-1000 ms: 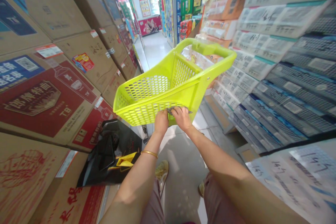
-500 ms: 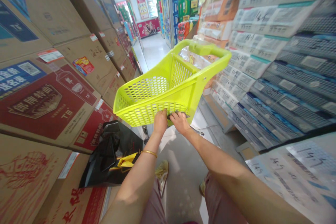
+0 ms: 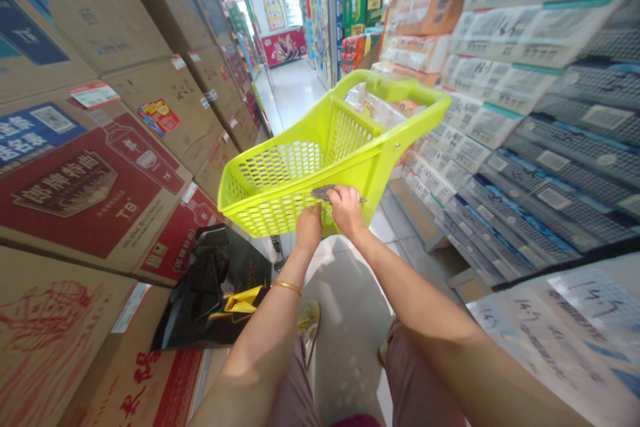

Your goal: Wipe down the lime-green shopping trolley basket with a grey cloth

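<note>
A lime-green plastic shopping cart (image 3: 373, 170) with perforated basket walls stands in front of me, its handle to the upper right. My right hand (image 3: 346, 208) is closed on a dark grey cloth (image 3: 324, 193), which lies against the near side wall of the basket. Just left of it and lower, my left hand (image 3: 309, 227) has its fingers curled at the lower part of the same wall, gripping the cart there; its fingertips are partly hidden. No goods show inside the basket.
Stacked cartons (image 3: 80, 180) line the left side. A black bag (image 3: 210, 287) with a yellow part sits on the floor by them. Piled wrapped packs (image 3: 510, 27) and grey-blue packs (image 3: 530, 187) rise at the right. Beyond the cart, a tiled aisle (image 3: 295, 87) runs back.
My right hand has moved up the basket's side wall with the cloth, and more of the cloth shows. My left hand stays low on the wall.
</note>
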A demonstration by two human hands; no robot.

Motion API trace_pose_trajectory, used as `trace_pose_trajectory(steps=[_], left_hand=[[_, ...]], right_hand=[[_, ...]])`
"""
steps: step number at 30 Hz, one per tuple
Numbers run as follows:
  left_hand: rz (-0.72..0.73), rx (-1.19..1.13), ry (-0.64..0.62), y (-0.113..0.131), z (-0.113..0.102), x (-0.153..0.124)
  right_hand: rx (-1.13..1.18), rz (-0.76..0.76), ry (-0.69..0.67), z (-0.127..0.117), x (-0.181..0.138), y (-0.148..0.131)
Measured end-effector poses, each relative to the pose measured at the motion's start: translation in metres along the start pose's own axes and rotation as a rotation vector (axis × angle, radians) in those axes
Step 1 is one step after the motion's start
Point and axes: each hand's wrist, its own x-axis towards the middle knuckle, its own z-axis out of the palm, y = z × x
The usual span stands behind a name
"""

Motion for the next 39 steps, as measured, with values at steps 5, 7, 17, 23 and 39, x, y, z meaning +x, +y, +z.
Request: trace_pose_trajectory(steps=[5,7,17,23,39], left_hand=[[-0.023,-0.01,-0.013,-0.002,-0.001,0.001],[-0.025,-0.011,-0.001,-0.003,-0.001,0.001],[-0.029,0.0,0.007,-0.005,-0.002,0.0],[-0.023,-0.019,-0.013,-0.005,-0.003,-0.002],[-0.028,-0.038,-0.003,-0.006,-0.002,-0.001]], right_hand=[[-0.041,-0.051,-0.189,0.017,-0.029,0.004],[-0.055,-0.081,-0.242,0.021,-0.038,0.004],[-0.022,-0.027,-0.08,-0.01,-0.003,-0.006],[-0.025,-0.003,-0.052,-0.007,-0.001,-0.004],[-0.058,-0.074,-0.239,0.017,-0.032,-0.007]])
